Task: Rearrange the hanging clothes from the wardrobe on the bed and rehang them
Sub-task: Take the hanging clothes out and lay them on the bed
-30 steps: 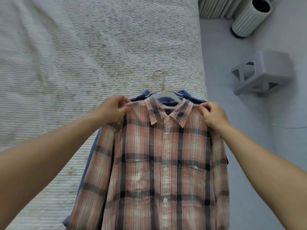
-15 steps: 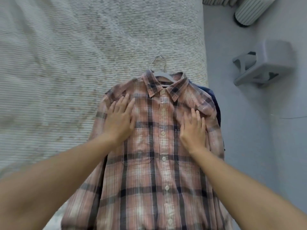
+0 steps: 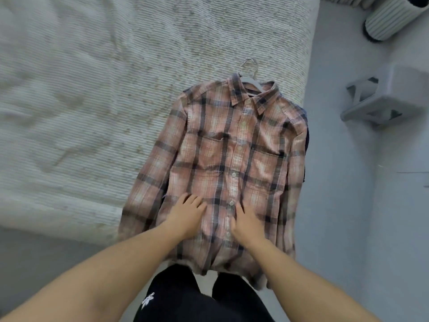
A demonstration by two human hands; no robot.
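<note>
Both hands have slid down the plaid shirt from the chest to the lower front, near the hem. Now the left hand lies flat on the cloth just left of the button line, with fingers straight and a little spread, and it holds nothing. On the other side of the buttons the right hand presses the cloth in the same way, fingers relaxed. The shirt is spread face up on the right part of the bed, and its hem hangs over the near edge. It is on a white hanger, with the hook pointing far. A dark garment shows under its right side. A grey stool stands on the floor at the right.
</note>
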